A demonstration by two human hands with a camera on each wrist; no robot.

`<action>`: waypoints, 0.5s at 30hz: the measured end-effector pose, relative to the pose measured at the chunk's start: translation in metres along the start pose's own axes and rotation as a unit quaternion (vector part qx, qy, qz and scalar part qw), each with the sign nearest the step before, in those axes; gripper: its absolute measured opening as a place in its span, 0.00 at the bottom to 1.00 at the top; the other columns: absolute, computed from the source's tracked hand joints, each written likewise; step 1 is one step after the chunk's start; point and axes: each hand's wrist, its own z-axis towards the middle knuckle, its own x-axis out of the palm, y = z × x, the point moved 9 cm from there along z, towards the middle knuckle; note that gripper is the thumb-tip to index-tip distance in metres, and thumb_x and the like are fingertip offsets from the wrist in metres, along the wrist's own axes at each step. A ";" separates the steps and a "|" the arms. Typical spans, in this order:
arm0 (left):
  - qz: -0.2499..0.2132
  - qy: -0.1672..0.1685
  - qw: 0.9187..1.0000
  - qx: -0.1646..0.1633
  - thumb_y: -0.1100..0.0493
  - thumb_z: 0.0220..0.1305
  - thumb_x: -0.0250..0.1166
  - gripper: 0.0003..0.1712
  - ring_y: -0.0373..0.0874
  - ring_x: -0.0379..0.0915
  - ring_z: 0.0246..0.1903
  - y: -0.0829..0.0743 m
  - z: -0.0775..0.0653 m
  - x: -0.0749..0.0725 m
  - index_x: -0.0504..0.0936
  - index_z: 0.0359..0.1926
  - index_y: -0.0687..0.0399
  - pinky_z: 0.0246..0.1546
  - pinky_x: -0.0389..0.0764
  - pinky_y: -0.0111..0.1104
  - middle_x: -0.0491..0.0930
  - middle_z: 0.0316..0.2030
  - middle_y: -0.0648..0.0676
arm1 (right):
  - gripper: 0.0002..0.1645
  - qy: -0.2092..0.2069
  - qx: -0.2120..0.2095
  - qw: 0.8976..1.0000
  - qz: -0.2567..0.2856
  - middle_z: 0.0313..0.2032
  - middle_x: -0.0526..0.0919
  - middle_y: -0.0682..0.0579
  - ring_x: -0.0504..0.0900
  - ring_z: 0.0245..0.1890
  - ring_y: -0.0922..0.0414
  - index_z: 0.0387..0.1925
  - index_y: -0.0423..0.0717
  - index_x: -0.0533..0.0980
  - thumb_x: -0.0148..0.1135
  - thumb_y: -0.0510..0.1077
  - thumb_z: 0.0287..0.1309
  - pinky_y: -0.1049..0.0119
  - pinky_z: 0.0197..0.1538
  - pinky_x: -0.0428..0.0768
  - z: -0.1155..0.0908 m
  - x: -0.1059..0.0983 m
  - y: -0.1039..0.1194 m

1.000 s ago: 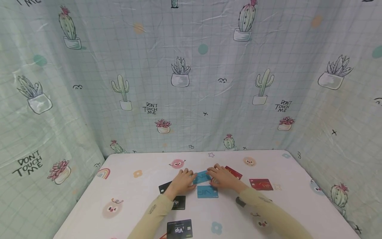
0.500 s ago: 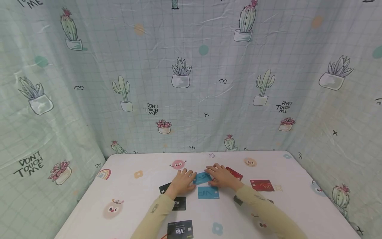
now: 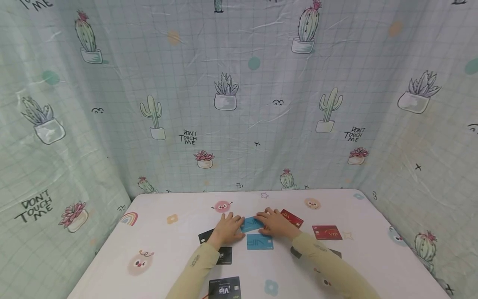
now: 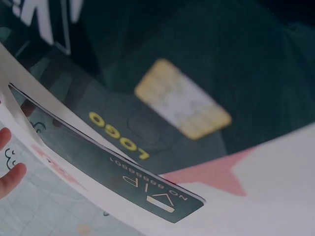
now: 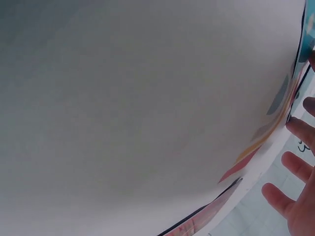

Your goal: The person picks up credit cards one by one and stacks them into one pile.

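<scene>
An upper blue VIP card (image 3: 251, 224) lies slightly turned on the table between the two hands. My left hand (image 3: 228, 231) rests at its left end, palm down, fingers extended. From the right, my right hand (image 3: 277, 224) reaches over its right end, the index finger on the card and the thumb near its lower edge. Just below lies another blue card (image 3: 259, 242), set straight. Black VIP cards (image 3: 225, 256) are partly hidden under the left wrist. In the right wrist view, my right fingers (image 5: 300, 164) are spread, with a blue card (image 5: 309, 27) at the corner.
Two red VIP cards, one tilted (image 3: 292, 218) and one straight (image 3: 327, 232), lie right of the right hand. A dark card (image 3: 296, 252) shows beside the right forearm. Another black card (image 3: 225, 287) lies near the front. A printed curtain (image 3: 239, 137) surrounds the white table (image 3: 157, 216).
My right hand has shifted slightly left and toward me, its fingers reaching further over the upper blue card. The lower blue card is now uncovered by the thumb. My left hand stays nearly still.
</scene>
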 end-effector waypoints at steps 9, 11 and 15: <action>0.007 -0.010 1.000 0.006 0.37 0.57 0.53 0.35 0.47 0.64 0.51 0.000 0.002 -0.003 0.65 0.61 0.49 0.54 0.66 0.47 0.73 0.53 0.48 | 0.32 -0.006 0.000 1.000 0.000 0.57 0.71 0.55 0.66 0.53 0.53 0.60 0.55 0.64 0.49 0.63 0.55 0.48 0.55 0.68 -0.001 0.000 -0.001; 0.006 -0.014 1.000 0.008 0.37 0.57 0.53 0.35 0.47 0.64 0.50 0.000 0.003 -0.002 0.65 0.61 0.49 0.53 0.67 0.47 0.73 0.52 0.48 | 0.33 -0.004 0.001 1.000 -0.002 0.57 0.71 0.54 0.66 0.53 0.53 0.60 0.55 0.64 0.49 0.63 0.55 0.49 0.55 0.68 -0.001 0.000 -0.001; 0.009 -0.021 1.000 0.012 0.37 0.57 0.53 0.34 0.46 0.65 0.49 0.001 0.003 -0.001 0.65 0.61 0.48 0.53 0.68 0.46 0.73 0.52 0.48 | 0.32 -0.003 0.001 1.000 -0.007 0.56 0.71 0.55 0.66 0.54 0.53 0.60 0.56 0.64 0.48 0.64 0.56 0.50 0.55 0.68 0.000 0.001 -0.001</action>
